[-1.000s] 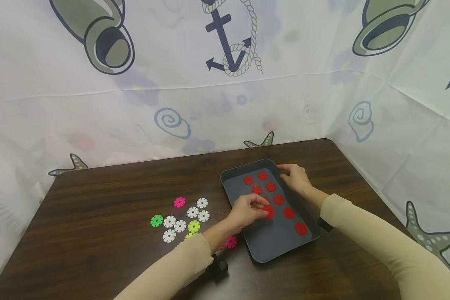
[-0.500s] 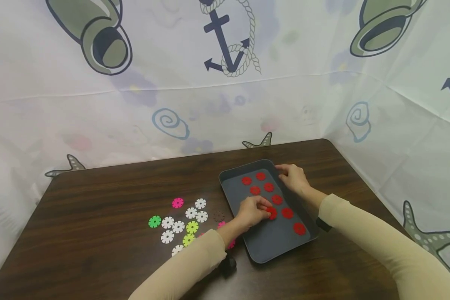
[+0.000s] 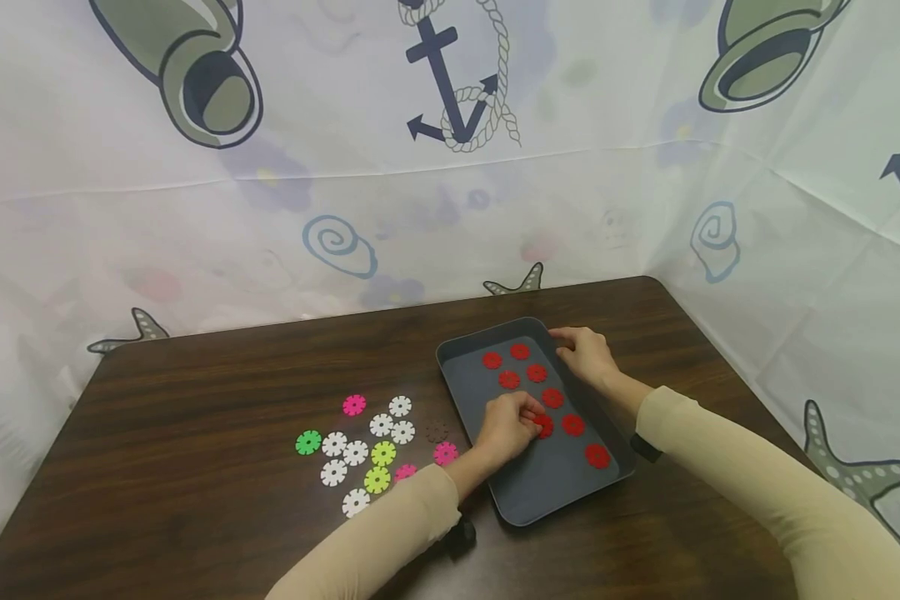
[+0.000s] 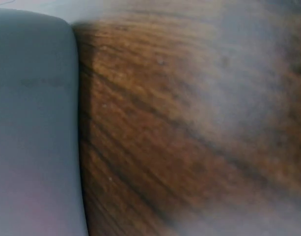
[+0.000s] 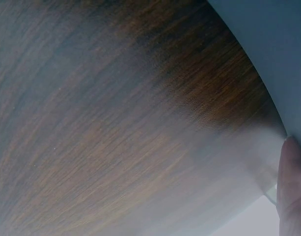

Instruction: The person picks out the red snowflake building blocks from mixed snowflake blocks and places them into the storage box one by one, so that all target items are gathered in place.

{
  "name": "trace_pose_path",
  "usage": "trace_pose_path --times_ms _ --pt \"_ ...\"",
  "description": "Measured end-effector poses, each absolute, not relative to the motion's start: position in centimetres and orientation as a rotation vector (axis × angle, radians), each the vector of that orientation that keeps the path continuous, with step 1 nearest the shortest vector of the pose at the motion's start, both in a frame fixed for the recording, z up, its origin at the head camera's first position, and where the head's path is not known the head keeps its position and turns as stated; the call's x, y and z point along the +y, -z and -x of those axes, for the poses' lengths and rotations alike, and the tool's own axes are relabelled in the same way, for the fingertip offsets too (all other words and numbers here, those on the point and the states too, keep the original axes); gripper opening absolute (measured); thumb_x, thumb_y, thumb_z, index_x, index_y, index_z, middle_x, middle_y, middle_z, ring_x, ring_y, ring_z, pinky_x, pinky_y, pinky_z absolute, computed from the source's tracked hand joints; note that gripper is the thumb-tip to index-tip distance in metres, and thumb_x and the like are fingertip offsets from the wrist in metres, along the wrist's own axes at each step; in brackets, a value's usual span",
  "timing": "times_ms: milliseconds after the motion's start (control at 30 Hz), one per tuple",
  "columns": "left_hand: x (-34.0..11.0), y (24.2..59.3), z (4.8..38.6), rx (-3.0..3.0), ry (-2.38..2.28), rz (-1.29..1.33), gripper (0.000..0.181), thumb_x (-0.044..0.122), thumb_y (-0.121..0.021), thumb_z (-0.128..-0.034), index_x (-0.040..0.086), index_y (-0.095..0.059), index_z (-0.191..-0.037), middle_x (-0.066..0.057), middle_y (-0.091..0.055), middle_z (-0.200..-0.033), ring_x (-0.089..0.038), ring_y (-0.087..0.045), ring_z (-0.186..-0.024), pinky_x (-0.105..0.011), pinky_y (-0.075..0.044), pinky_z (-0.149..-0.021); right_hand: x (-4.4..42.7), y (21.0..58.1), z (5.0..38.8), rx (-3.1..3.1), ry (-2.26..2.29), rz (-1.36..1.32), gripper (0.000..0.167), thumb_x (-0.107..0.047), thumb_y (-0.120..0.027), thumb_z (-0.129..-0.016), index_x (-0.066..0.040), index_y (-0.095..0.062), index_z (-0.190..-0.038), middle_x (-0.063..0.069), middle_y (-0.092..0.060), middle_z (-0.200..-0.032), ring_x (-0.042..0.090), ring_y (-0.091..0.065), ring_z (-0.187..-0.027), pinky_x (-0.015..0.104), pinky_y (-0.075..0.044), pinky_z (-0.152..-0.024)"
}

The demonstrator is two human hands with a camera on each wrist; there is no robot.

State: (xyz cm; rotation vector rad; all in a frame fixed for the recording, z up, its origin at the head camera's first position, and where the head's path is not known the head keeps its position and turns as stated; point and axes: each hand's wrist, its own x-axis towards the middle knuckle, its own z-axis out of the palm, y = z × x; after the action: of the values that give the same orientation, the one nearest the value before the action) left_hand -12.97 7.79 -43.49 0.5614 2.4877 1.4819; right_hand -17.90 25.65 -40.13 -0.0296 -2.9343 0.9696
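Note:
A dark grey rectangular tray (image 3: 528, 492) lies at an angle on the right part of the table. Inside it are several flat red notched discs (image 3: 597, 456), apart from one another. My left hand (image 3: 506, 429) is over the tray, its thumb and fingers pinching the edge of one red notched disc (image 3: 544, 426) low at the tray floor. At the tray's far right side, my right hand (image 3: 588, 357) holds the rim. The right wrist view has one finger (image 5: 291, 182) against the tray's outer wall. The left wrist view shows only tray wall (image 4: 37, 113) and tabletop.
Left of the tray, loose notched discs lie on the brown wooden table (image 3: 195, 467): several white discs (image 3: 356, 452), yellow discs (image 3: 383, 453), pink discs (image 3: 446, 453), a green disc (image 3: 308, 442) and dark brown ones (image 3: 437, 432). A printed cloth (image 3: 232, 217) hangs behind.
My left hand has shifted slightly right with the red disc, uncovering another red disc behind it and more loose discs beside the sleeve. My right hand keeps its place on the rim.

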Motion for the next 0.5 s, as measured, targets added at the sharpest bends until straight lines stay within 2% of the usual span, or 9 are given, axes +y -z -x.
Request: trace_pose_path --times_ms 367,500 --pt "8.05 43.56 12.95 2.659 -1.309 -0.629 0.015 0.000 -0.076 -0.0743 0.008 -0.069 -0.086 -0.001 -0.067 -0.080 -0.003 -0.058 -0.067 -0.015 -0.045 -0.060 25.82 40.40 18.04 -2.932 -0.975 0.029 0.036 -0.001 -0.058 -0.089 0.001 -0.057 -0.126 0.020 -0.068 -0.093 0.012 -0.043 -0.051 0.025 -0.039 -0.050" --pt "8.07 43.65 12.97 2.708 -1.245 -0.641 0.015 0.002 -0.076 -0.0740 0.009 -0.069 -0.085 0.000 -0.064 -0.079 -0.005 -0.057 -0.068 -0.017 -0.045 -0.061 25.82 40.45 18.02 -2.926 -0.986 0.021 0.036 0.000 -0.058 -0.089 0.001 -0.057 -0.125 0.021 -0.068 -0.097 0.012 -0.044 -0.052 0.025 -0.039 -0.051"
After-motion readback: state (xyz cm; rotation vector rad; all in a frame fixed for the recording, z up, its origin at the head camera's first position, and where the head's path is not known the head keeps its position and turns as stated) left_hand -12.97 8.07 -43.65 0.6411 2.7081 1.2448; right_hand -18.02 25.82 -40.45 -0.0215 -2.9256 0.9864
